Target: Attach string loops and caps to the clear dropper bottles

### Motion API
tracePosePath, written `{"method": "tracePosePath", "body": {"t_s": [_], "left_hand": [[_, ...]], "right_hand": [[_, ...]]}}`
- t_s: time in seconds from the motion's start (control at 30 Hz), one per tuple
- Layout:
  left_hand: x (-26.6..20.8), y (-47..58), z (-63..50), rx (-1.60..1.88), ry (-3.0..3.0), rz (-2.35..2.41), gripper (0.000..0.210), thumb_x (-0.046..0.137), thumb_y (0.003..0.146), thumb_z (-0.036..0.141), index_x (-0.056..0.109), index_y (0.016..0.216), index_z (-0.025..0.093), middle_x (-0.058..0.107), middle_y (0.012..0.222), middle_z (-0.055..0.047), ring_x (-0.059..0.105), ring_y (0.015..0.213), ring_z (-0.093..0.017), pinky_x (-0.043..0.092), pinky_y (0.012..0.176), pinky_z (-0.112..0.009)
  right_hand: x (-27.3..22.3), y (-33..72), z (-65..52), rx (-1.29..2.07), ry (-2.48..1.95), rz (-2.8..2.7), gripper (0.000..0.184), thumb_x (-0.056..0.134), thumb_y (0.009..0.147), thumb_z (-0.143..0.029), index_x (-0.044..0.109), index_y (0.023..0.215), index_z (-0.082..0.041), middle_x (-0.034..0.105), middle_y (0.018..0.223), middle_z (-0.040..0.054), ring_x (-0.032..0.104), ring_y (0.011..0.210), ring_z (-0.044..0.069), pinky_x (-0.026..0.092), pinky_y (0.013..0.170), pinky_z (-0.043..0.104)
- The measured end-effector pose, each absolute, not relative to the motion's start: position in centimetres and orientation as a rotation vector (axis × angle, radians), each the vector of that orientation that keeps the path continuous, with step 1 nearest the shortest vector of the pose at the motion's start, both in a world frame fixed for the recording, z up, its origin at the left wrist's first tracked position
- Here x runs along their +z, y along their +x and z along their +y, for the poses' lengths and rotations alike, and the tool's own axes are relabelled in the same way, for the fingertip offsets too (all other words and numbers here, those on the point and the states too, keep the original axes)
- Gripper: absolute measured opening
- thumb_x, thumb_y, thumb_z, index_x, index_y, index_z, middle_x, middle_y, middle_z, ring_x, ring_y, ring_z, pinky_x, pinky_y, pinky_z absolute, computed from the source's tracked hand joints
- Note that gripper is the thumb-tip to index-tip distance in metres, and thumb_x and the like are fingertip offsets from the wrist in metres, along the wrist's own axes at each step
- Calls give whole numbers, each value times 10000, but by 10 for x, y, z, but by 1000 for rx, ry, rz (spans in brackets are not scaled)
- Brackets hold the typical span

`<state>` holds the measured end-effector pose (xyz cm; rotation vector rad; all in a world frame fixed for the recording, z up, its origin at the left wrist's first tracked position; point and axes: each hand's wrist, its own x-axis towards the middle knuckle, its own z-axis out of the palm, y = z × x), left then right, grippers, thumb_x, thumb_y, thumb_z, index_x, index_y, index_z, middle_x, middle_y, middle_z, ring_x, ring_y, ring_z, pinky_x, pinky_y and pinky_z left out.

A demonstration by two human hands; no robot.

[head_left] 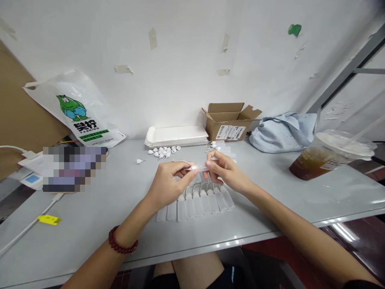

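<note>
Above the middle of the desk, my left hand [170, 180] pinches the white cap end of a small translucent squeeze bottle [203, 167]. My right hand [225, 170] has its thumb and fingers closed on the other end of it; the fingers partly cover the bottle. Just below my hands lies a row of similar translucent bottles [204, 204], several with looped cap straps. Behind my left hand is a pile of white needle-tip caps [164, 152], with one loose cap [140, 161] to its left. More bottles [225, 149] lie behind my right hand.
A stack of white trays [177, 136] and an open cardboard box [227, 122] stand against the wall. At right are a light blue cloth bag [282, 132] and a drink cup [315, 156]. A plastic bag [81, 112], a blurred-out object [72, 168] and a cable [30, 226] occupy the left.
</note>
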<state>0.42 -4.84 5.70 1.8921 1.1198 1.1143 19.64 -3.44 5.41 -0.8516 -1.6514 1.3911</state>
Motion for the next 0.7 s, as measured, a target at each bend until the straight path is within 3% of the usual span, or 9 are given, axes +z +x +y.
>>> {"method": "tracePosePath", "body": {"t_s": [0.2,0.3,0.47,0.7], "left_hand": [[64,5,-49,1124,1691,1113,192,642,789,336,667,775,145,647,669,-14,563,536,-112,487,533,-232],[65,4,-45,995,1597,1106,313,573,844,394,621,667,141,605,584,-9,574,515,-113,493,538,-235],[64,3,-41,838,1413,1052,403,528,871,456,601,650,128,601,583,-21,582,492,-115,500,521,-247],[62,2,-42,780,1363,1016,397,545,858,490,619,730,121,563,558,2,550,457,-104,471,454,-231]], "right_hand": [[49,195,-34,1135,-888,-1655,331,700,769,-392,455,902,-213,552,642,-60,476,463,71,371,437,220],[43,196,-33,932,-876,-1773,212,643,825,-330,557,962,-192,516,633,-46,565,545,108,456,501,250],[39,196,-33,691,-844,-1891,149,572,878,-275,614,992,-189,543,646,-27,587,543,111,484,527,262],[44,196,-38,638,-889,-1883,175,551,889,-286,623,1013,-185,500,558,-51,563,501,112,456,533,267]]}}
